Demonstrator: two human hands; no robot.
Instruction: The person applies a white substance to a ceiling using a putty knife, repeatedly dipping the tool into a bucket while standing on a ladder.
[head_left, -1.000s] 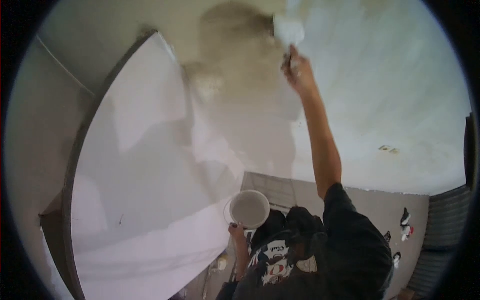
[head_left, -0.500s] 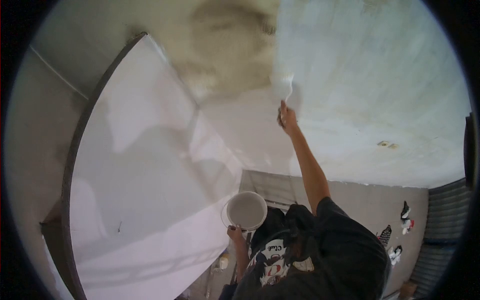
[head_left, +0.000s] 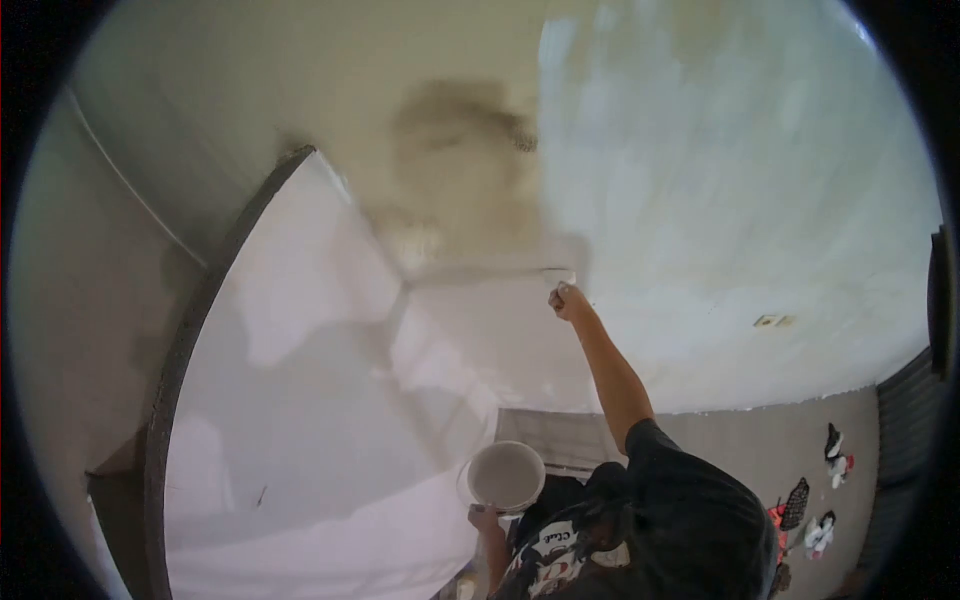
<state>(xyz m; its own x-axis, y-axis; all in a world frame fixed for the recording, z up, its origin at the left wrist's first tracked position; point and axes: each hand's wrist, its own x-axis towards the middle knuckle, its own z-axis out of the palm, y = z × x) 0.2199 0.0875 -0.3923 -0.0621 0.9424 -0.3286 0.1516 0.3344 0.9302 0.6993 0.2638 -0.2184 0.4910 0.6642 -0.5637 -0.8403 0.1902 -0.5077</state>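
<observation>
Against the wall (head_left: 680, 220), my right hand (head_left: 568, 302) is closed around the handle of what looks like a small paint roller (head_left: 560, 277). The roller's head lies where the yellowish, stained area, the whiter painted area and the white lower part meet. My left hand (head_left: 484, 518) grips the rim of a round, pale bucket (head_left: 507, 477) near my waist. Greyish-white paint seems to fill the bucket, though its level is hard to judge.
A white partition (head_left: 310, 400) with a dark edge (head_left: 180, 390) rises on my left. An outlet plate (head_left: 768, 321) is set in the wall. On the floor (head_left: 720, 440) at right lie a dark patterned item (head_left: 795, 503) and several small things. A corrugated shutter (head_left: 905, 440) stands far right.
My right hand and the roller have moved down the wall, toward the white lower part. The view has tilted up somewhat. My left hand still holds the bucket.
</observation>
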